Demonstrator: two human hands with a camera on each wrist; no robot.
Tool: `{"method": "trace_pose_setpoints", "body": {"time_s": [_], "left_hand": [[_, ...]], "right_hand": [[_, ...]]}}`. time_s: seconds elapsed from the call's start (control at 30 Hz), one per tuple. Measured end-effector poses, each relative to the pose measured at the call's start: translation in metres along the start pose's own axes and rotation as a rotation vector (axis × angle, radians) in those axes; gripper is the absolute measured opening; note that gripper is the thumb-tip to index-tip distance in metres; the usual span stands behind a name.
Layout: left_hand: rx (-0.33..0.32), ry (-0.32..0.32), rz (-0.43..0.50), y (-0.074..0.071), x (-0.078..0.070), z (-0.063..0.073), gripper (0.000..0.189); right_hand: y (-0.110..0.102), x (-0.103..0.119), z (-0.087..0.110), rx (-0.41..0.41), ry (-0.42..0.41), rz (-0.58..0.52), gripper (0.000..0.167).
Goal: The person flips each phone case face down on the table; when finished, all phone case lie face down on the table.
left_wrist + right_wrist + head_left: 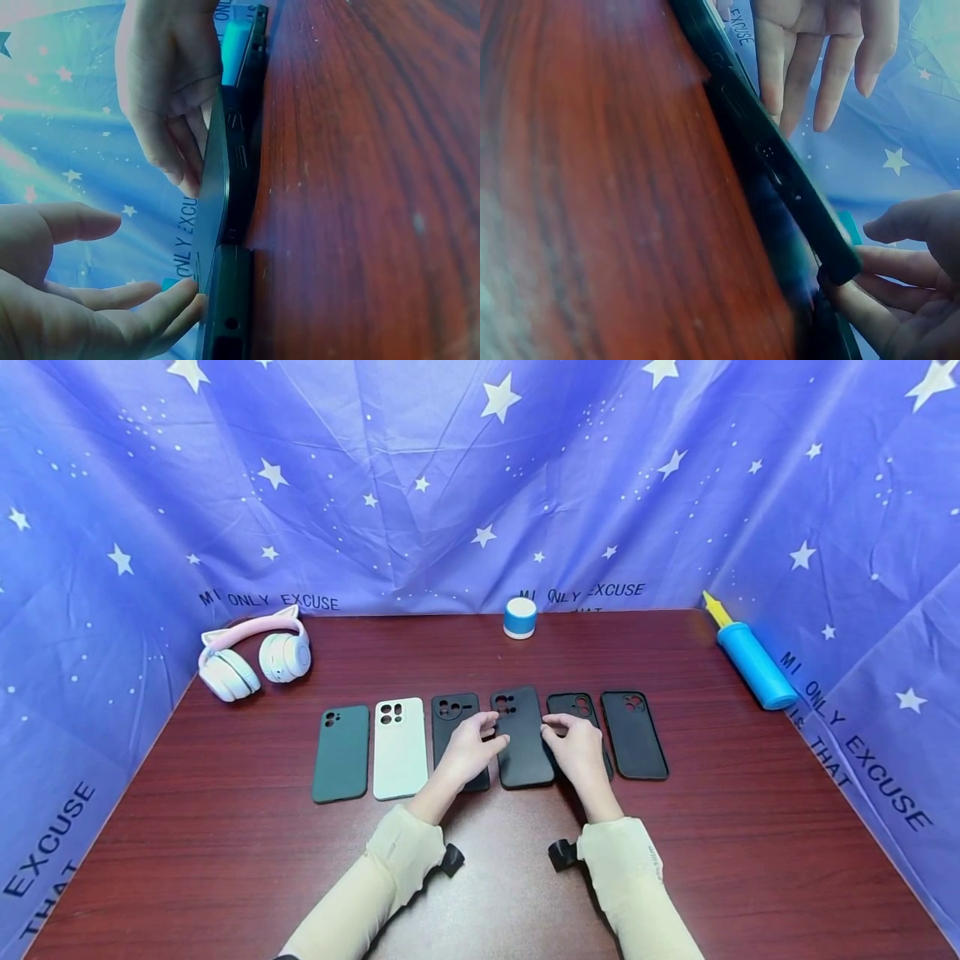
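Note:
A black phone case lies between the two hands, camera cutouts at its far end. My left hand hovers by its left edge, thumb apart from loosely bent fingers, over another black case with a round camera ring. On the other side, my right hand has fingertips at the middle case's right edge. The right wrist view shows this edge of the phone case raised off the table, fingers tucked beneath it and thumb apart. Under the right hand is a further black case, partly hidden.
In the same row stand a dark green case and a pale case at left, and a black case at right. Behind are cat-ear headphones, a blue-white cylinder and a blue pump. A starry curtain surrounds the table.

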State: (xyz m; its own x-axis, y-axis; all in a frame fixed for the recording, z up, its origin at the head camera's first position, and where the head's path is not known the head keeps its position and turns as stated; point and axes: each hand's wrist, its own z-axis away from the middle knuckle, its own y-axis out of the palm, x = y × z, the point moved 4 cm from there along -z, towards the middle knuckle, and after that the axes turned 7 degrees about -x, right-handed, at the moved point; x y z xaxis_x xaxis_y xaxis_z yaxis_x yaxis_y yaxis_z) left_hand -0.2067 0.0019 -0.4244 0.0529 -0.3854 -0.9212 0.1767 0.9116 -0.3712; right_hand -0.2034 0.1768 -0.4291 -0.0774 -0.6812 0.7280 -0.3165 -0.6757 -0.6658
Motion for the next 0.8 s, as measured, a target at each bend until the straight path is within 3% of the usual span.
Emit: {"method": "trace_pose_setpoints", "body": {"time_s": [0.17,0.4,0.57,0.8], "left_hand": [[-0.033,0.042,-0.01,0.0,-0.001,-0.001,0.05],[-0.061,0.086,0.049,0.005,-0.006,-0.002,0.046],[-0.049,0.102,0.042,0.018,-0.014,-0.011,0.045],[0.012,0.064,0.006,0.041,-0.022,-0.02,0.045]], "right_hand": [[-0.002,0.001,0.0,-0.03,-0.01,0.014,0.023],[-0.014,-0.005,-0.005,-0.073,0.018,-0.034,0.025],[-0.031,-0.016,-0.013,-0.118,0.049,-0.038,0.026],[-0.049,-0.029,-0.02,-0.144,0.073,0.015,0.028]]}}
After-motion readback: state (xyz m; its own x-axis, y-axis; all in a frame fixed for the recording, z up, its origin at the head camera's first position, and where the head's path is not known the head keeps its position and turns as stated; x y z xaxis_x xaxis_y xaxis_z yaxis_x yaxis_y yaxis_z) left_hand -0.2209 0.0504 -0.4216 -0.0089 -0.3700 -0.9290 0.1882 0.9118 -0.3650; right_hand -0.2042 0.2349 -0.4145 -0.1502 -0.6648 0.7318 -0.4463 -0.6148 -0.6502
